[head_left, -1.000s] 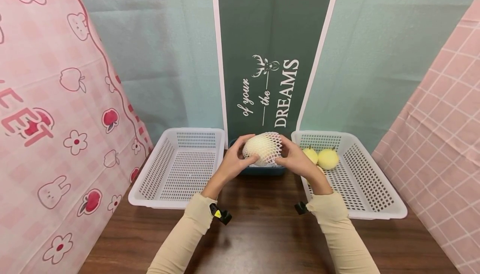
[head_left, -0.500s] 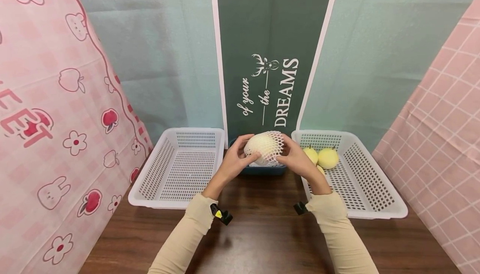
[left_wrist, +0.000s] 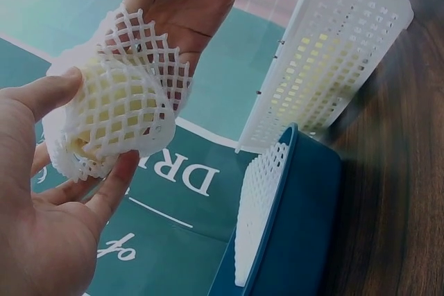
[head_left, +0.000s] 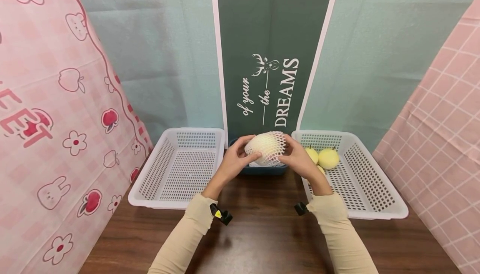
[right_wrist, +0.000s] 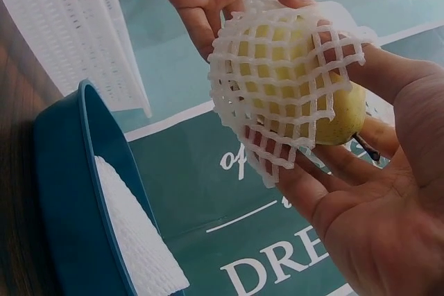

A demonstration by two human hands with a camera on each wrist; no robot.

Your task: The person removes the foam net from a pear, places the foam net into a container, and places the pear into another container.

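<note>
A yellow pear (right_wrist: 340, 121) sits inside a white foam net (head_left: 267, 148), held up between both hands over a dark blue basin (head_left: 262, 170). In the right wrist view its stem end sticks out of the net's open side. My left hand (head_left: 233, 159) grips the covered end, thumb on the near side and fingers curled beneath. With my right hand (head_left: 298, 159) I hold the net's open end, the thumb at its edge and the fingers around the pear's stem end. More white foam netting (right_wrist: 135, 230) lies inside the basin.
A white perforated basket (head_left: 180, 182) stands to the left of the basin. Another white basket (head_left: 369, 182) on the right holds several yellow pears (head_left: 328, 158) at its back left. All stand on a dark wooden table (head_left: 255, 232) before a green cloth backdrop (head_left: 277, 23).
The netted pear has shifted slightly to the right and turned a little between the hands. Both hands keep their hold, and the baskets and basin stay put.
</note>
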